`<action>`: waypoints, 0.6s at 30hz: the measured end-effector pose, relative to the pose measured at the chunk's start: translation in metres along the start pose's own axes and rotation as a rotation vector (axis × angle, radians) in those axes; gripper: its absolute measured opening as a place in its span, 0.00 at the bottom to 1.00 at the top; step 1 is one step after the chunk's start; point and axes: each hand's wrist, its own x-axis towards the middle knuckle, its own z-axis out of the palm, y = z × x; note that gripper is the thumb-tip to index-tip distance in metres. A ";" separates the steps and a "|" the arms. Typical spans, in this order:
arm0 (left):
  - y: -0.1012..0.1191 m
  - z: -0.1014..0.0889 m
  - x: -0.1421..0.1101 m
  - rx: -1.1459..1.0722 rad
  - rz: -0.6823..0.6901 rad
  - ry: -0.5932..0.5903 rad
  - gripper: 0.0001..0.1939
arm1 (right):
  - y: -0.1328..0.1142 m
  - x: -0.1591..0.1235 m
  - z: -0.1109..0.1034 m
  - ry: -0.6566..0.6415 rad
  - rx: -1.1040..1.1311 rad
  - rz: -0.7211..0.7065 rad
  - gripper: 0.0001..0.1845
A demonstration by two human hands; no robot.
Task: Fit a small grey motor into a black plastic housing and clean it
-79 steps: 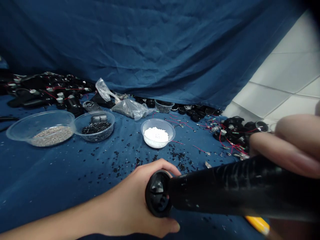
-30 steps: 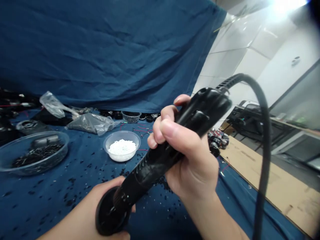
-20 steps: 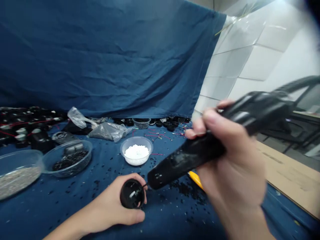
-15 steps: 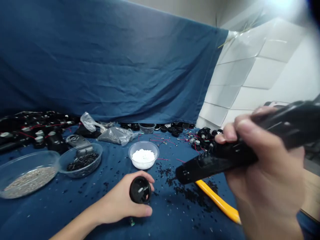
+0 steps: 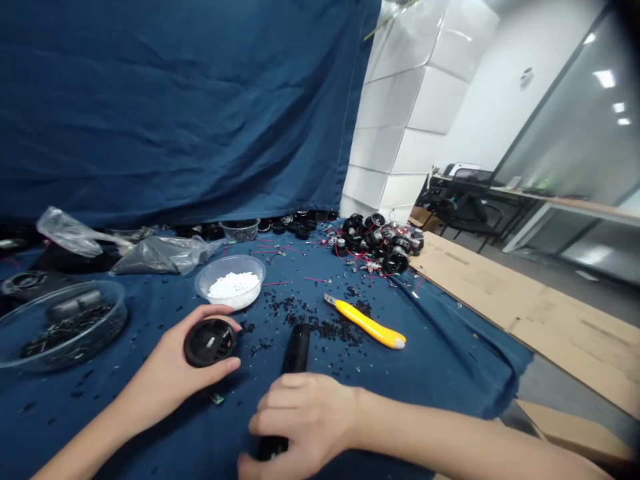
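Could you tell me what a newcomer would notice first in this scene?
The yellow utility knife lies on the blue cloth among scattered black granules. In front, the left hand holds a round black piece and the right hand closes over a long black handle. Farther back sits a heap of black parts with red wires.

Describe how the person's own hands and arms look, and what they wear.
The left hand and right hand are bare, without gloves or rings. The left forearm and right forearm show no sleeve or watch.
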 end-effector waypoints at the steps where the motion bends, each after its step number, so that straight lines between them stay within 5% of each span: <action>1: 0.000 0.002 -0.002 0.032 0.009 -0.002 0.28 | -0.002 -0.004 -0.002 -0.049 0.018 0.020 0.08; 4: -0.002 0.012 -0.006 0.072 0.005 0.020 0.25 | -0.005 -0.006 -0.023 -0.206 0.074 0.128 0.11; 9: -0.009 0.037 -0.015 0.081 -0.037 0.102 0.24 | -0.002 0.003 -0.079 -0.589 0.336 0.493 0.44; 11: -0.011 0.044 -0.017 0.132 -0.060 0.162 0.25 | 0.001 0.000 -0.094 -0.671 0.393 0.563 0.49; 14: -0.010 0.048 -0.019 0.203 -0.094 0.223 0.26 | 0.009 -0.018 -0.105 -0.624 0.249 0.672 0.44; 18: -0.005 0.046 -0.021 0.220 -0.021 0.133 0.27 | 0.027 -0.042 -0.110 -0.406 -0.077 0.903 0.29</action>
